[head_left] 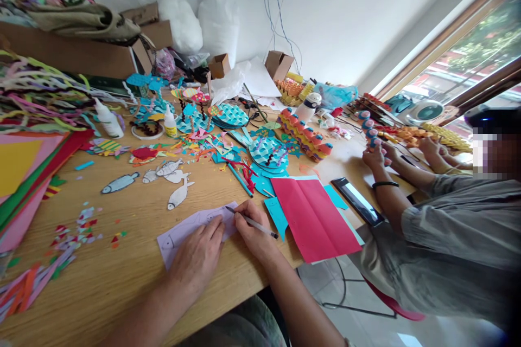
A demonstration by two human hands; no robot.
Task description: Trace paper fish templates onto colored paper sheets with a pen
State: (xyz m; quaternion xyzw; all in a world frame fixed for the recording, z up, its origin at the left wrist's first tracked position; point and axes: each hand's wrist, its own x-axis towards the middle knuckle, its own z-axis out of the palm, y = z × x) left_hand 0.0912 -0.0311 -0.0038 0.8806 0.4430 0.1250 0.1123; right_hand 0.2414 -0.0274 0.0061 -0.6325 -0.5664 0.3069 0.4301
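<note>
At the near edge of the wooden tabletop (134,260), a lilac paper strip (185,227) bearing pencil-like fish outlines lies under the person's hands. The left hand (200,249) rests open, palm down, fingers together, pressing the strip flat. The right hand (252,230) grips a slim pen (262,227), its tip touching the strip's far right part. To the far left lie a blue-grey paper fish (120,182) and several white paper fish (178,195). Just right of the right hand, a creased red sheet (311,219) overlaps turquoise paper (277,217). Farther right, a co-worker's hand (374,157) holds a pink-and-blue segmented craft piece (367,126).
</note>
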